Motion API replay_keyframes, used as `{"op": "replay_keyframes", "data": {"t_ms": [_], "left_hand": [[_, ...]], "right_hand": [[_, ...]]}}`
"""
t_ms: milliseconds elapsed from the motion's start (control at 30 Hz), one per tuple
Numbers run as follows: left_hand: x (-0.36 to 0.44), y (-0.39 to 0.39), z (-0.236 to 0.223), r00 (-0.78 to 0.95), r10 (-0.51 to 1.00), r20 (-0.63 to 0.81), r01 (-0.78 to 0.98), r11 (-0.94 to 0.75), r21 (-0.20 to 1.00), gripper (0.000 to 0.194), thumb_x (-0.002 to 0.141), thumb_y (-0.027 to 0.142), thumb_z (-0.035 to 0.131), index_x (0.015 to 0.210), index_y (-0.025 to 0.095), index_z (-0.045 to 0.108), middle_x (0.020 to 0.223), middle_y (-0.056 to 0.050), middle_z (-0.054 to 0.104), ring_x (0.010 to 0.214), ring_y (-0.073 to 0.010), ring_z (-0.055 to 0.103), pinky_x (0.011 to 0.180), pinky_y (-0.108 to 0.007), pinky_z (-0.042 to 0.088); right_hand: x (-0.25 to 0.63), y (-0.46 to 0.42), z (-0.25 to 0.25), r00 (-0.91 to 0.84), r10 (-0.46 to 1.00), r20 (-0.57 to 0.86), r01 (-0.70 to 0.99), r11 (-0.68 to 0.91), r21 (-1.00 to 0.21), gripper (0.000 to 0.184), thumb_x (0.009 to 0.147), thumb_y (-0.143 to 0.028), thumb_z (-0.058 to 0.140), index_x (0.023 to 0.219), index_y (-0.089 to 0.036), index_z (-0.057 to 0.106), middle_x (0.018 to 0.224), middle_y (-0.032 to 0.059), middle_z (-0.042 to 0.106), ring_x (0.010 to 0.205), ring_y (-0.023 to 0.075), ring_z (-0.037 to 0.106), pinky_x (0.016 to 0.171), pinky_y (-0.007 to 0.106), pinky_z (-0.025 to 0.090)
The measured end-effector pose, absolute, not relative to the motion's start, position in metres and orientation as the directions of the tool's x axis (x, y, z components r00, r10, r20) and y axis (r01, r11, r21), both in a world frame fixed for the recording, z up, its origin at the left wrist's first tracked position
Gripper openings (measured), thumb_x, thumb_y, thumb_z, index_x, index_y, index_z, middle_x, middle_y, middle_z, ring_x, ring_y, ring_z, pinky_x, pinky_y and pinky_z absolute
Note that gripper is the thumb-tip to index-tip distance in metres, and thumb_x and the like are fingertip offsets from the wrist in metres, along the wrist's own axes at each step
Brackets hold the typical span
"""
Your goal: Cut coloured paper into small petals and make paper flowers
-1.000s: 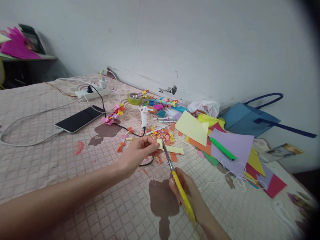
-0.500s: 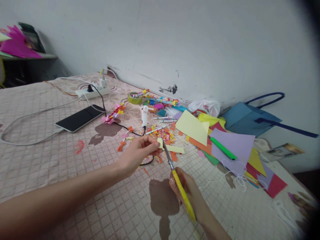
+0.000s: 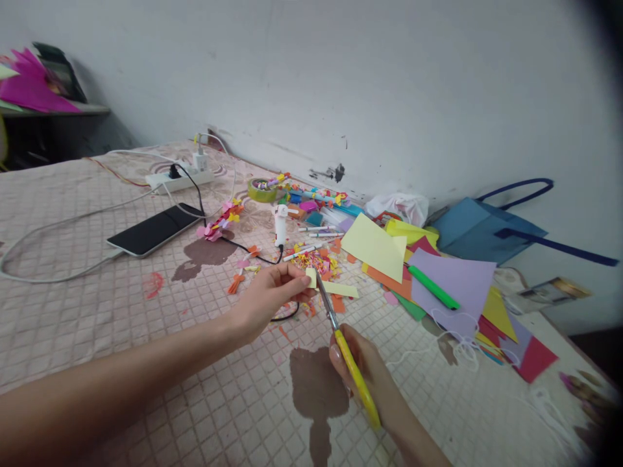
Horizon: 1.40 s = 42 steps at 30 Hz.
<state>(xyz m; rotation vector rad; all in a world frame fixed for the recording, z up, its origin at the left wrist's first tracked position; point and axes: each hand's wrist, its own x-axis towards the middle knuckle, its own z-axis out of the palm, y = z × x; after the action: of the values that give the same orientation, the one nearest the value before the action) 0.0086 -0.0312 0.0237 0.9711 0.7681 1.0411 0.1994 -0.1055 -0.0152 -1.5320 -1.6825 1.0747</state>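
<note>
Between thumb and fingers, my left hand (image 3: 277, 295) pinches a small piece of pale yellow paper (image 3: 311, 277). Yellow-handled scissors (image 3: 355, 376) are gripped in my right hand (image 3: 365, 363), their blades pointing away from me and lying against the right edge of that piece. How far the blades are parted I cannot tell. Just beyond the blades a pale yellow paper strip (image 3: 338, 288) lies on the tabletop. Behind my left hand is a heap of tiny coloured paper scraps (image 3: 318, 261).
A white glue gun (image 3: 280, 227) stands behind the scraps, its black cord curling near my left hand. Left are a phone (image 3: 156, 230) and a power strip (image 3: 180, 179). Right lie coloured paper sheets (image 3: 452, 279), a green cutter (image 3: 433, 287), white string (image 3: 467, 350) and a blue bag (image 3: 487, 230).
Both hands, the paper piece and the scissors hold nearly the same place. Only a very slight shift of the whole view shows.
</note>
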Motion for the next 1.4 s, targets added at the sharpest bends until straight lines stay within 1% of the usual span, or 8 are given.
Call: {"op": "replay_keyframes", "data": {"t_ms": [233, 533, 800, 1033, 1200, 1400], "left_hand": [[0.0085, -0.0305, 0.0229, 0.342, 0.936, -0.08, -0.35, 0.206, 0.914, 0.019, 0.076, 0.028, 0.069, 0.074, 0.014, 0.057, 0.07, 0.0, 0.066, 0.067, -0.0091, 0.062, 0.068, -0.021, 0.047], [0.0086, -0.0295, 0.0209, 0.341, 0.937, -0.072, -0.369, 0.203, 0.907, 0.018, 0.076, 0.028, 0.07, 0.075, 0.014, 0.058, 0.072, -0.001, 0.067, 0.068, -0.0092, 0.063, 0.069, -0.021, 0.048], [0.0086, -0.0296, 0.02, 0.345, 0.937, -0.06, -0.379, 0.197, 0.904, 0.018, 0.077, 0.029, 0.068, 0.077, 0.013, 0.058, 0.073, -0.001, 0.067, 0.069, -0.0092, 0.063, 0.072, -0.021, 0.049], [0.0087, -0.0285, 0.0199, 0.343, 0.938, -0.051, -0.391, 0.191, 0.9, 0.018, 0.079, 0.028, 0.067, 0.079, 0.013, 0.057, 0.074, -0.001, 0.067, 0.069, -0.0096, 0.063, 0.073, -0.023, 0.05], [0.0086, -0.0282, 0.0194, 0.336, 0.94, -0.057, -0.387, 0.193, 0.902, 0.017, 0.079, 0.027, 0.067, 0.08, 0.013, 0.057, 0.075, -0.002, 0.067, 0.071, -0.0103, 0.064, 0.074, -0.025, 0.05], [0.0083, -0.0273, 0.0185, 0.321, 0.946, -0.049, -0.383, 0.177, 0.907, 0.017, 0.078, 0.027, 0.067, 0.079, 0.013, 0.057, 0.073, -0.002, 0.066, 0.069, -0.0101, 0.063, 0.072, -0.024, 0.05]], "right_hand": [[0.1971, -0.1064, -0.0069, -0.153, 0.986, -0.072, 0.497, 0.014, -0.868, 0.031, 0.082, -0.045, 0.055, 0.068, -0.021, 0.04, 0.059, -0.0057, 0.036, 0.052, 0.0095, 0.032, 0.047, 0.022, 0.026], [0.1973, -0.1077, -0.0057, -0.166, 0.978, -0.127, 0.47, -0.035, -0.882, 0.036, 0.081, -0.053, 0.053, 0.069, -0.022, 0.038, 0.053, -0.0073, 0.035, 0.042, 0.0076, 0.029, 0.039, 0.021, 0.024], [0.1959, -0.1078, -0.0051, -0.156, 0.977, -0.148, 0.426, -0.069, -0.902, 0.038, 0.08, -0.055, 0.054, 0.071, -0.021, 0.04, 0.055, -0.0077, 0.036, 0.041, 0.0062, 0.03, 0.038, 0.02, 0.026], [0.1965, -0.1088, -0.0053, -0.15, 0.976, -0.158, 0.432, -0.079, -0.898, 0.037, 0.081, -0.055, 0.053, 0.072, -0.021, 0.04, 0.057, -0.0076, 0.036, 0.04, 0.0052, 0.03, 0.037, 0.02, 0.026], [0.1955, -0.1093, -0.0043, -0.138, 0.977, -0.162, 0.431, -0.088, -0.898, 0.038, 0.08, -0.056, 0.052, 0.07, -0.021, 0.04, 0.055, -0.0079, 0.035, 0.039, 0.0056, 0.029, 0.036, 0.02, 0.025], [0.1961, -0.1082, -0.0075, -0.135, 0.979, -0.151, 0.445, -0.076, -0.892, 0.035, 0.082, -0.052, 0.053, 0.071, -0.021, 0.04, 0.058, -0.0075, 0.037, 0.039, 0.005, 0.03, 0.036, 0.02, 0.026]]}}
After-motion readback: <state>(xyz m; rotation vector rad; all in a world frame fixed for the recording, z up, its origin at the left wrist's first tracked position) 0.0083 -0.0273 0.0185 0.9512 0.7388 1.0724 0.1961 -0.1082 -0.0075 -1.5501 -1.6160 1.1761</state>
